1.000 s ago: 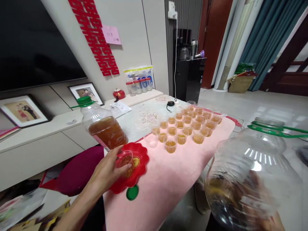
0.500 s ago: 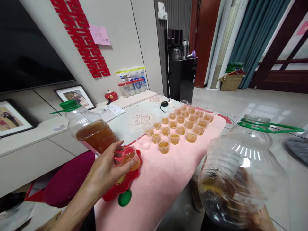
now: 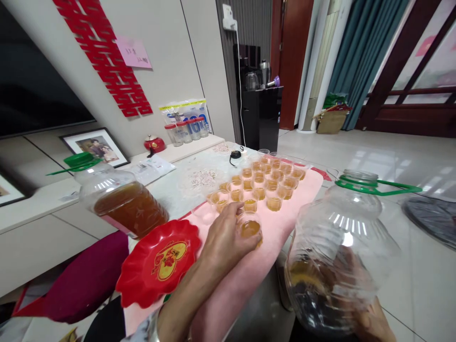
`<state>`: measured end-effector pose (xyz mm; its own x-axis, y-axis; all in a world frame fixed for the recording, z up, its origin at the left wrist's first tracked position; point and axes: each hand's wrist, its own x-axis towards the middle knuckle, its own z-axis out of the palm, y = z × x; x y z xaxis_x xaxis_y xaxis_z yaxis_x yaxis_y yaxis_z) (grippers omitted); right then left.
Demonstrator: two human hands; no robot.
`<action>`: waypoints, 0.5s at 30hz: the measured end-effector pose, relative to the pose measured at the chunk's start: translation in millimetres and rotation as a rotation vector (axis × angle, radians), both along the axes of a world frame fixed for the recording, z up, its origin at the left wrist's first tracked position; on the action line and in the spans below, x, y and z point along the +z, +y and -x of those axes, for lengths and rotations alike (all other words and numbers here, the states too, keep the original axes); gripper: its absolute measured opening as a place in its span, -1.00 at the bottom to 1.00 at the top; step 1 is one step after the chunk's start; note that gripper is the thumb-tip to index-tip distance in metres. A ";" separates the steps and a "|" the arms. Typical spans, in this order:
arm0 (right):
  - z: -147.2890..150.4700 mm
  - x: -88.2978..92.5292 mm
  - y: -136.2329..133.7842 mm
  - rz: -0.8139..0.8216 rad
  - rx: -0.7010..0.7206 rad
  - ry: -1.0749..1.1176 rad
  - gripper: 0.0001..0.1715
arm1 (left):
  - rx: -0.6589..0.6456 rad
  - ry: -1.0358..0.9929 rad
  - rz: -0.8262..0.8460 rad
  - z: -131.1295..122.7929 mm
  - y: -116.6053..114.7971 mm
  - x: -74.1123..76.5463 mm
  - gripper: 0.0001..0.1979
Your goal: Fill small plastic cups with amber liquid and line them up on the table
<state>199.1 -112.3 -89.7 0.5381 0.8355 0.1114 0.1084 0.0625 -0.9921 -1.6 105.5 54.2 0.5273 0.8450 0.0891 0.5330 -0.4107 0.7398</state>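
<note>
Cup [image 3: 250,229] of amber liquid is gripped by the left hand [image 3: 228,235] on the pink cloth [image 3: 285,223], at six o'clock from the rows of filled cups [image 3: 265,183]. A large, nearly empty jug [image 3: 342,256] with a green handle is clasped from beneath by the right hand [image 3: 374,323]. At nine o'clock of the left hand lies a red plate [image 3: 158,266], a gold heart with unreadable characters at its centre. Beyond it stands a capped jug [image 3: 121,204] of amber liquid. The bag [image 3: 187,118] by the wall shows "100".

You are in a home living room: a large television [image 3: 32,90] hangs above a low cabinet [image 3: 42,223] with framed family photos [image 3: 94,147], red paper decoration [image 3: 103,57] marks the wall, and teal curtains [image 3: 359,57] hang beside a tiled floor [image 3: 409,156].
</note>
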 end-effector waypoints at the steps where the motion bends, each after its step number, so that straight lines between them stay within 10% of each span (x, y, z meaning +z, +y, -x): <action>1: -1.6 -5.5 -0.2 -0.010 -0.005 0.074 0.38 | -0.013 -0.007 -0.011 -7.2 -0.7 -3.6 -0.32; 7: -2.9 -22.5 1.8 -0.096 0.017 0.126 0.39 | -0.019 -0.041 -0.068 -40.9 3.3 -29.0 -0.33; 15: 14.0 0.2 10.0 -0.167 0.001 0.135 0.24 | -0.038 -0.025 -0.099 -68.5 11.2 -30.1 -0.39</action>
